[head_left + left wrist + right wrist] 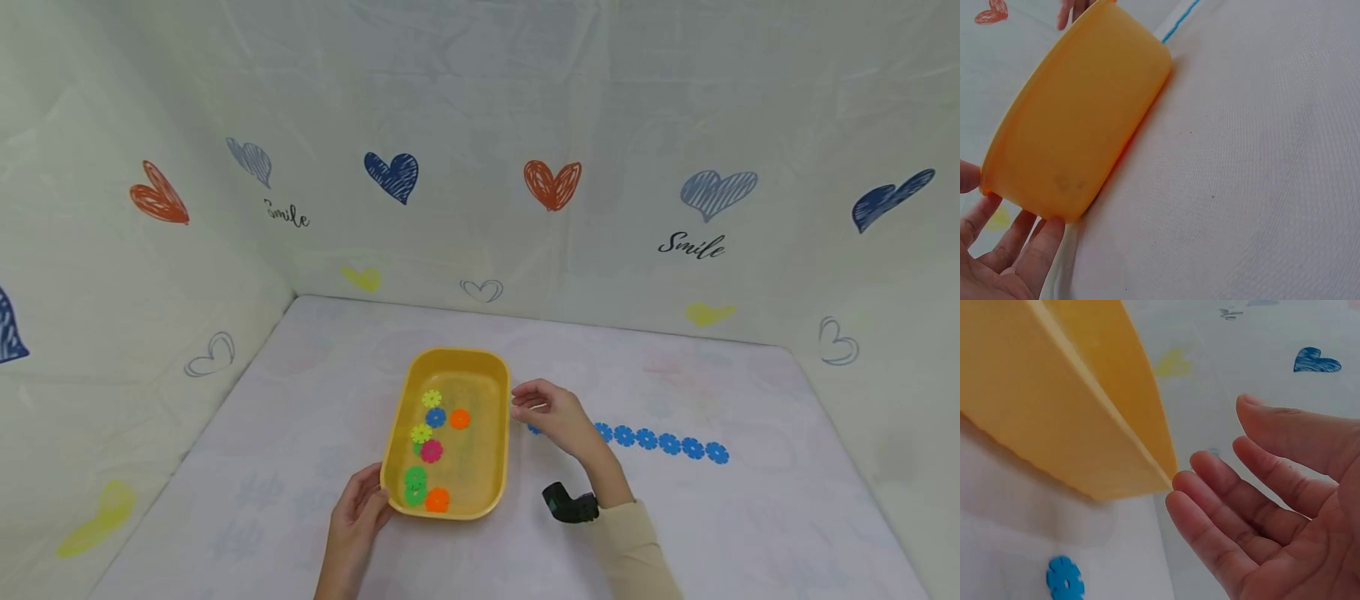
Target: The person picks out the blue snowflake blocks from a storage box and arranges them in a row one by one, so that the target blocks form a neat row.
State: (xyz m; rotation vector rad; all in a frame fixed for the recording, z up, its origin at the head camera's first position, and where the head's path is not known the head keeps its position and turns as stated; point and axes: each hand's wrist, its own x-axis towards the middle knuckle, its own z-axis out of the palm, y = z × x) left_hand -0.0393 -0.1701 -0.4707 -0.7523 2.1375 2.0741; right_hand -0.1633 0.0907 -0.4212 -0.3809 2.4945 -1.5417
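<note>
A yellow plastic tray (497, 467) stands on the table, holding several flower-shaped discs in yellow, blue, orange (460, 419), pink and green along its left side. At its near left corner, my left hand (358, 510) grips the rim; in the left wrist view the thumb is at the rim and the fingers lie against the outer wall. My right hand (557, 417) hovers by the tray's right edge, fingers loosely bent and nothing between them. A row of blue flower discs (670, 443) runs rightward on the table, partly hidden behind this hand.
A pale cloth-like surface covers the table (285, 433). Behind it hangs a white curtain (465, 100) printed with hearts and "Smile". A black wrist-worn device (572, 505) sits at my right wrist, below the row of discs.
</note>
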